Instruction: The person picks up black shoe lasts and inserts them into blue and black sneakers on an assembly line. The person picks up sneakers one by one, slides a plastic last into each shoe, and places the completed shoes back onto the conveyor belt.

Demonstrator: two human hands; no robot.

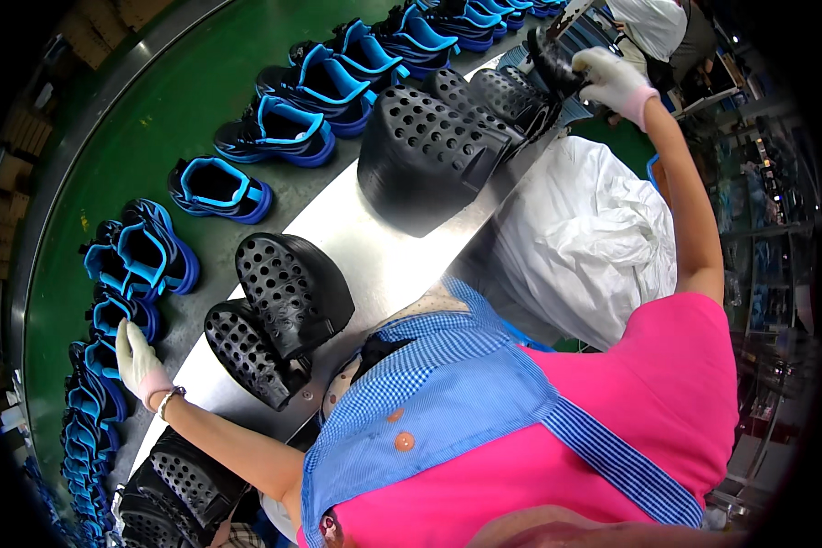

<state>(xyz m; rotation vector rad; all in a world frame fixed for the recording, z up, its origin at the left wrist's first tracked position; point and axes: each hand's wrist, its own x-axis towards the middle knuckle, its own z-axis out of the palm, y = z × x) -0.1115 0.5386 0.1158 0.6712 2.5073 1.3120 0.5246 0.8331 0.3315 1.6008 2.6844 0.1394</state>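
Observation:
My left hand [139,361], in a white glove with a pink cuff, reaches out to the left with its fingers stretched and slightly apart. Its fingertips are at the heel of a black shoe with bright blue lining [110,315]; whether they touch it I cannot tell. At the far right, my gloved right hand [616,80] grips the edge of a dark piece [557,66], whose kind I cannot make out. Between my hands, black blocks with round holes [429,146] stand on a metal ledge. A smaller perforated pair [279,292] sits nearer me.
Several more black-and-blue shoes [324,87] line the curved green conveyor [91,173]. A large white plastic bag [594,228] bulges beside the metal ledge [356,215]. More perforated black blocks [187,475] are at the lower left. Another person [653,32] is at the upper right.

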